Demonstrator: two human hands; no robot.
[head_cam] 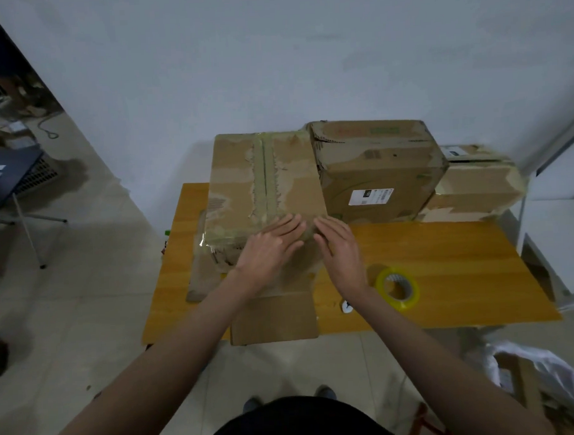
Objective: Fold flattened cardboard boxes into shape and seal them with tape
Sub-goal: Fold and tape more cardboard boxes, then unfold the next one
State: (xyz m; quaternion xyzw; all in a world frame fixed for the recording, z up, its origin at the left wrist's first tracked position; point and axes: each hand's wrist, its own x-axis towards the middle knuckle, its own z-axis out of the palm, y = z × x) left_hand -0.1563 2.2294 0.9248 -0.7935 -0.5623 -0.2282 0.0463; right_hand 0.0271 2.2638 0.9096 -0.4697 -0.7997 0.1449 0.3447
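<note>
Both hands [304, 242] flat, pressing box [265, 179] front edge.

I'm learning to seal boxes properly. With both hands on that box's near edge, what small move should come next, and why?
Probably slide both flat palms, left hand and right hand, outward along the near edge of the box. The clear tape puckers loose at the left corner, so pressing there would bond it. The tape roll lies set aside on the table.

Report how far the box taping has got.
Done: two boxes stand assembled at the back of the table. In hand: left hand and right hand press flat on the taped box. Left: flattened cardboard lies unfolded; the tape roll waits nearby.
</note>
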